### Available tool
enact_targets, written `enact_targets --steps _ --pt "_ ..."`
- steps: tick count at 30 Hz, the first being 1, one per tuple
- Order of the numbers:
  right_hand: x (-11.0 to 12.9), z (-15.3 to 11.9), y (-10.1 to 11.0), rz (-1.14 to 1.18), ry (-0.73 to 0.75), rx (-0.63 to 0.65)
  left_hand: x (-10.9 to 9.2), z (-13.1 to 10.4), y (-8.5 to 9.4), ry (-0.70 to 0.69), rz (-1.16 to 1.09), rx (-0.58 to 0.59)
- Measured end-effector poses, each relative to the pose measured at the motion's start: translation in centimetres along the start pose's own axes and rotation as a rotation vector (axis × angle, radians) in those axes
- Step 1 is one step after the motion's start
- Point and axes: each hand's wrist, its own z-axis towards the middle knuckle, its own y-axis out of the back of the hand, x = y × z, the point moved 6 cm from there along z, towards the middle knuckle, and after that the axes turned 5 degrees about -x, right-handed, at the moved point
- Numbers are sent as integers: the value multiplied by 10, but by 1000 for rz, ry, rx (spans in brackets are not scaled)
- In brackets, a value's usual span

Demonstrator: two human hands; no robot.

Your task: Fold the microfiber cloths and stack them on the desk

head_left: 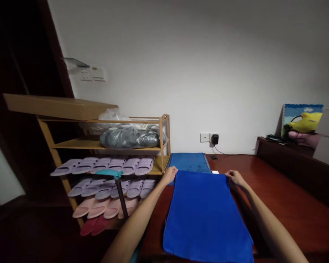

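Note:
A bright blue cloth (205, 215) is stretched between my two hands above a reddish-brown wooden surface (279, 204). Its far left corner is pinched in my left hand (170, 175), and the far right corner is pinched in my right hand (235, 178). From there the cloth extends toward me, and its near edge reaches the bottom of the view. Behind it, a darker blue folded cloth (190, 162) lies on the wooden surface near the wall.
On the left stands a wooden rack (163, 146) with rows of slippers (130, 165), a plastic-wrapped bundle (131, 137) and a cardboard box (57, 106). A teal-topped handle (109, 173) rises before it. A black plug (215, 139) is in the wall; a yellow plush (307, 122) sits right.

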Motion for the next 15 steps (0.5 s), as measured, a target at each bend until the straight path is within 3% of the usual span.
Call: enact_targets --steps 7,15 --pt "-25 27 -18 -199 -15 -36 15 23 -12 24 116 -30" --pt "-27 33 -35 -438 22 8 17 28 -24 -3 342 -1"
